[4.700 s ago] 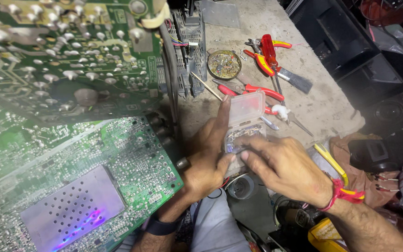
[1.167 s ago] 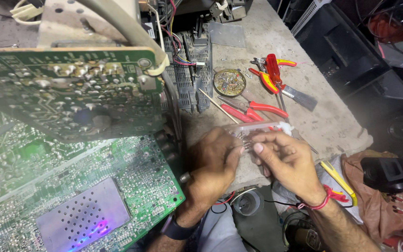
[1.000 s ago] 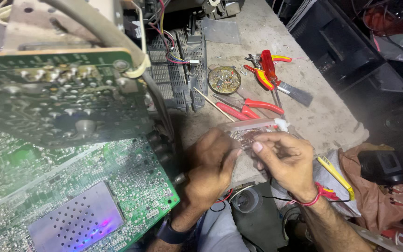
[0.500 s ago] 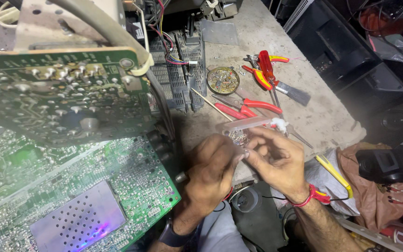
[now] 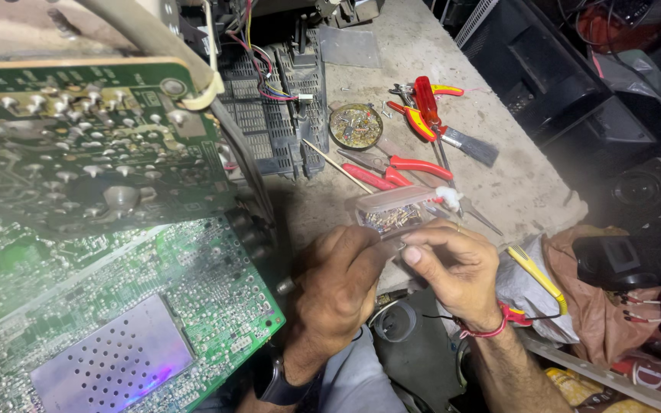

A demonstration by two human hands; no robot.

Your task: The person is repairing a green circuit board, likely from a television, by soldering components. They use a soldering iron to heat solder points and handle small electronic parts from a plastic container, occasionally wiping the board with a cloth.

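Note:
My left hand grips the near left end of a small clear plastic box filled with tiny electronic parts. My right hand is curled at the box's near right side, fingertips pinched against its edge. The box is held low over the near edge of the grey workbench. A red thread band sits on my right wrist and a dark watch on my left wrist.
Two green circuit boards fill the left, one raised and tilted. On the bench lie red-handled pliers, a red screwdriver, a small brush, a round tin of bits and a black ribbed chassis. A yellow-handled tool lies at right.
The clear box has stayed between both hands. My right-hand fingers have shifted from on top of the box to its near edge, and the view has tilted slightly.

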